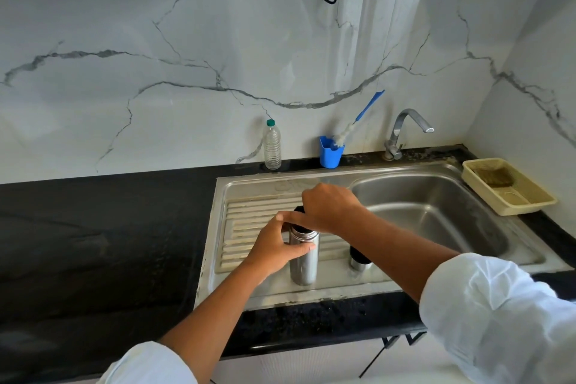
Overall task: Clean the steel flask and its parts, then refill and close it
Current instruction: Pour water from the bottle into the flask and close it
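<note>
The steel flask [304,262] stands upright on the sink's ribbed drainboard [249,218]. My left hand [274,248] grips its upper body from the left, thumb across the front. My right hand [327,209] comes from the right and grips the black stopper [300,227] on the flask's mouth, which it mostly hides. The flask's steel cup lid [359,259], black inside, sits on the drainboard just right of the flask, partly behind my right forearm.
The sink basin [436,212] lies to the right, with the tap [405,131] behind it. A blue holder [330,154] with a bottle brush [358,121] and a clear plastic bottle [272,146] stand by the wall. A beige tray [508,185] with a scrub pad sits far right. Black counter [109,243] extends left.
</note>
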A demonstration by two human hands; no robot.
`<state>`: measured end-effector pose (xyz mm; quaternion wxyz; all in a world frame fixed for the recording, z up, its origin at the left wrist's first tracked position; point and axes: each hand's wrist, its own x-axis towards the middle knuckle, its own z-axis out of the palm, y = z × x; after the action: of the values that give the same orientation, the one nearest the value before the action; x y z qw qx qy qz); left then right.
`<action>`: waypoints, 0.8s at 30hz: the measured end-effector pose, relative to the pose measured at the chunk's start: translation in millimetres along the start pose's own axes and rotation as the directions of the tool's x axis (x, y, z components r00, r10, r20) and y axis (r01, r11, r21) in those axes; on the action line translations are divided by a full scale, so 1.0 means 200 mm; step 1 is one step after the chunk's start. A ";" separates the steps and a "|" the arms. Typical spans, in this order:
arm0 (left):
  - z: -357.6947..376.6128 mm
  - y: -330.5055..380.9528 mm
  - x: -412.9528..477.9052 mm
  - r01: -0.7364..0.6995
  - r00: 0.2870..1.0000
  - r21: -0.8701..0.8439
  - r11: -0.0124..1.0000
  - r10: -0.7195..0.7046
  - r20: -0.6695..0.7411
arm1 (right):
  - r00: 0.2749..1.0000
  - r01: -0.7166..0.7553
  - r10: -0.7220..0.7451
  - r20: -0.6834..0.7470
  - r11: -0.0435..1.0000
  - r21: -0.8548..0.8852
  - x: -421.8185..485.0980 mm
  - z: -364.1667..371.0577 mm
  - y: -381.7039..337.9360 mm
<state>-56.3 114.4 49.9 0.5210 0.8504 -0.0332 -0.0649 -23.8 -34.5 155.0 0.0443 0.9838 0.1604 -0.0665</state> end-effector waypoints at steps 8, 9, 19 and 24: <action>-0.01 -0.01 0.02 -0.012 1.000 -0.008 1.000 0.012 0.004 | 0.937 0.344 -0.344 0.054 0.939 0.013 0.02 0.00 0.08; 0.00 -0.01 0.02 -0.015 1.000 -0.006 1.000 0.015 -0.005 | 0.941 0.335 -0.334 0.044 0.942 0.000 0.03 0.00 0.08; 0.00 -0.01 0.02 -0.015 1.000 -0.045 0.999 0.015 0.004 | 0.994 0.087 -0.086 -0.069 0.996 0.015 0.01 0.06 0.03; -0.02 0.01 0.03 0.015 0.994 -0.069 0.998 -0.007 0.108 | 0.976 0.210 -0.213 -0.047 0.975 -0.071 0.01 0.04 0.07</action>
<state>-49.4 116.3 52.1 0.5474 0.8272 -0.0544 -0.1147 -19.4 -47.3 148.2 0.0650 0.9606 0.2674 -0.0389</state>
